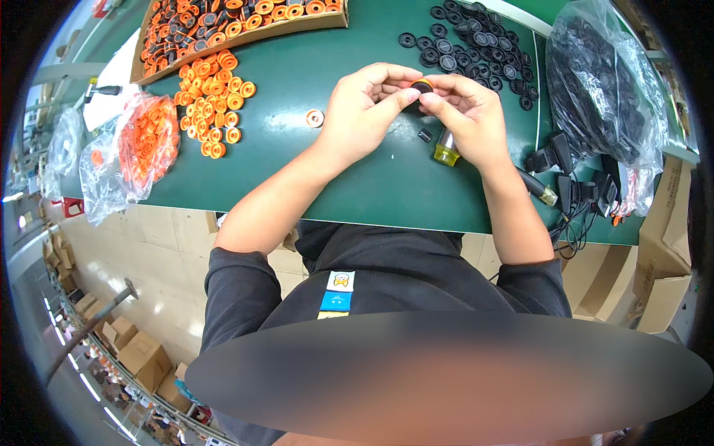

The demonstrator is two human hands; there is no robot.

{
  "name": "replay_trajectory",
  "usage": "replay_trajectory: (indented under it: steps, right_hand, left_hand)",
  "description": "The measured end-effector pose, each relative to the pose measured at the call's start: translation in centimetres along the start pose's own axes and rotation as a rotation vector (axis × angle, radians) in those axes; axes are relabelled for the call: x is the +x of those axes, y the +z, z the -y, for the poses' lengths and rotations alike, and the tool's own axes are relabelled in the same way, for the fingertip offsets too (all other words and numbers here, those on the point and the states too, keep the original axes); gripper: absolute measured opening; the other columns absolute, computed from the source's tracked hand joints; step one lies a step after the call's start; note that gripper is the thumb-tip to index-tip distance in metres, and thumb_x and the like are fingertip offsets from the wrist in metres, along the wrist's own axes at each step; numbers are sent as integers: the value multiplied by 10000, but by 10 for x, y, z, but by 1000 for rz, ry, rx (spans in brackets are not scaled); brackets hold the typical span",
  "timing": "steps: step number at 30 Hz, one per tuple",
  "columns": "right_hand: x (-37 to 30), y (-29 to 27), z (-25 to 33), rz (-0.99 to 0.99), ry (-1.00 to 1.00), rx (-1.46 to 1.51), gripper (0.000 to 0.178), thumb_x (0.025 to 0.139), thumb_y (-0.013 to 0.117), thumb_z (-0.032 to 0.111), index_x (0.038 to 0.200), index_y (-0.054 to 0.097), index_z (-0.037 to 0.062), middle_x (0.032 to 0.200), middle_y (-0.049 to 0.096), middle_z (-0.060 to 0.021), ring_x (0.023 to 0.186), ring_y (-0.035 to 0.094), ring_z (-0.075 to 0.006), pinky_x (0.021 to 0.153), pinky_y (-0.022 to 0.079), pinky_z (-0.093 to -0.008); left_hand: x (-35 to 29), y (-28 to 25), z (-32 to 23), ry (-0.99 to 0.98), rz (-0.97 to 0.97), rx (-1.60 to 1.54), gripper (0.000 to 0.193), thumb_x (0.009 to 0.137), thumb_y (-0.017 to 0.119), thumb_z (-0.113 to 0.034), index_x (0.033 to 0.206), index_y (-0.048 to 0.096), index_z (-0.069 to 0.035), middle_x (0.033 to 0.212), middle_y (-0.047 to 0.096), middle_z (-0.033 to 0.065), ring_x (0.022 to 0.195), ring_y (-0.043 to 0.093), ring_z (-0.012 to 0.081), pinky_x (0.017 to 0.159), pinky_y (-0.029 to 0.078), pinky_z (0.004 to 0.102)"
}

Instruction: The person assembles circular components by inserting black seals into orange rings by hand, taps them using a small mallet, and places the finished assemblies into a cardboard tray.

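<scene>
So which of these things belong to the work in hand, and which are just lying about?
Likely part of it:
orange-and-black piece in the fingers
loose orange pieces
loose black pieces

Seemingly just lying about:
clear plastic bag, far left
cardboard boxes, lower left

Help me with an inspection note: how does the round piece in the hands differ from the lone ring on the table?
The held round piece shows black with an orange edge; the lone ring looks pale and orange. The held round piece is pinched by the left hand and right hand; the lone ring lies untouched on the green table. The hands partly cover the held round piece, while the lone ring is fully visible. Both look round.
</scene>
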State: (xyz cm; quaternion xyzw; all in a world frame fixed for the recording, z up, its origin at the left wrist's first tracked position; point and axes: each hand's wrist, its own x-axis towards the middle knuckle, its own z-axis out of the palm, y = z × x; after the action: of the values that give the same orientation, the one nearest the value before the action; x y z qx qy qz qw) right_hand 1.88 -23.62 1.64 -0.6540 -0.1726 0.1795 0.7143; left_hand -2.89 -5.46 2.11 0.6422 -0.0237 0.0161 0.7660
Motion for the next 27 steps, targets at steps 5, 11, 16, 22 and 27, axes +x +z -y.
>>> replay_trajectory:
  steps: [5, 11, 16, 22, 27]
  right_hand:
    - [-1, 1, 3, 11, 44, 8, 223, 898, 723, 68, 1090, 675, -35, 950, 714, -71, 852, 666, -101, 792, 551, -247]
    - [-2, -3, 5, 23, 81, 39, 195, 903, 717, 64, 1069, 672, -29, 939, 715, -71, 819, 664, -103, 759, 553, -245]
    - [-2, -4, 5, -5, 95, 16, 218, 904, 719, 69, 1091, 670, -32, 922, 714, -65, 811, 665, -105, 761, 552, -247]
    - [0, -27, 26, -103, -119, -537, 318, 850, 772, 144, 1125, 687, 9, 988, 680, -80, 851, 658, -133, 784, 540, -265]
    - [-45, -59, 37, 116, -71, -1025, 198, 789, 763, 66, 936, 655, -10, 849, 632, -115, 776, 633, -225, 712, 509, -336]
  left_hand:
    - [-1, 1, 2, -38, -21, -1, 257, 920, 670, -21, 1164, 637, 53, 1061, 696, 108, 974, 659, 146, 911, 533, 275]
    - [1, 1, 8, -109, 14, -79, 225, 919, 679, -39, 1123, 641, 48, 1064, 697, 113, 960, 661, 148, 908, 537, 282]
    - [4, 2, 7, -102, 12, -59, 216, 923, 672, -41, 1117, 640, 48, 1060, 697, 114, 957, 662, 147, 902, 538, 283]
    - [9, -17, 4, -136, 136, 357, 181, 919, 657, -62, 1085, 664, 10, 1006, 703, 102, 922, 680, 161, 849, 544, 281]
    - [4, -26, 17, 243, 152, 964, 172, 854, 660, -153, 988, 686, -48, 919, 619, 144, 906, 628, 340, 815, 508, 433]
